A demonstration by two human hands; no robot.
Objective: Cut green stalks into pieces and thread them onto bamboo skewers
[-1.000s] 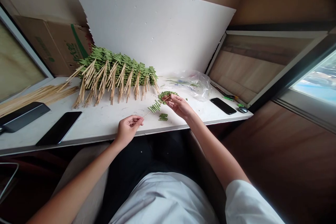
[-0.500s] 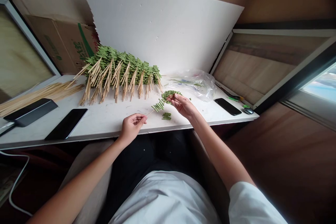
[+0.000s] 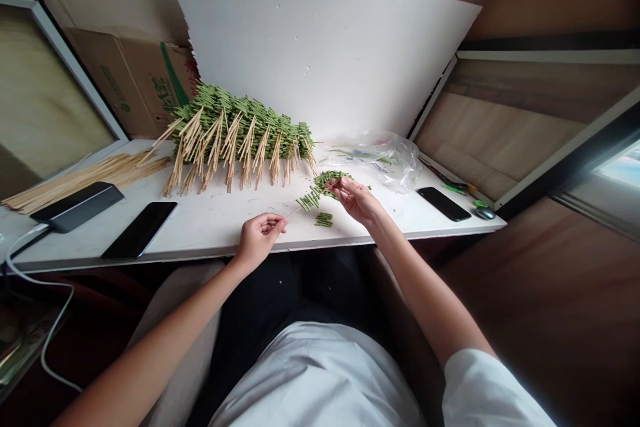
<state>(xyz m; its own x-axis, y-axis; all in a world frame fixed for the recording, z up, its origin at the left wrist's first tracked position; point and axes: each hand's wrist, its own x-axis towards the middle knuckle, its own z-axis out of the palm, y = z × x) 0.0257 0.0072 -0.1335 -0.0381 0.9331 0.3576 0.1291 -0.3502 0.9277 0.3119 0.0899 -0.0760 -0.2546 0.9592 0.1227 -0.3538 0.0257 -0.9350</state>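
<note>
My left hand (image 3: pixel 261 237) is closed in a pinch around the lower end of a thin wooden skewer (image 3: pixel 294 213). Several short green bean pieces (image 3: pixel 308 199) are threaded side by side along the skewer, crosswise to it. At its far end my right hand (image 3: pixel 356 200) has thumb and fingers pressed together; what lies between them is too small to make out. Behind the right fingers lies a loose heap of cut green beans (image 3: pixel 326 177). A small row of cut pieces (image 3: pixel 324 219) rests on the white table (image 3: pixel 240 220) just below the skewer.
A large stack of filled bean skewers (image 3: pixel 240 127) stands at the back left, stick ends forward. Bare skewers (image 3: pixel 85 180), a black device (image 3: pixel 77 207) and a phone (image 3: pixel 140 230) lie left. A plastic bag (image 3: pixel 390 160), second phone (image 3: pixel 443 203) and mouse (image 3: pixel 484 211) are right.
The whole scene has shifted slightly to the right in view as the camera turned. Both hands keep nearly the same pose around the skewer.
</note>
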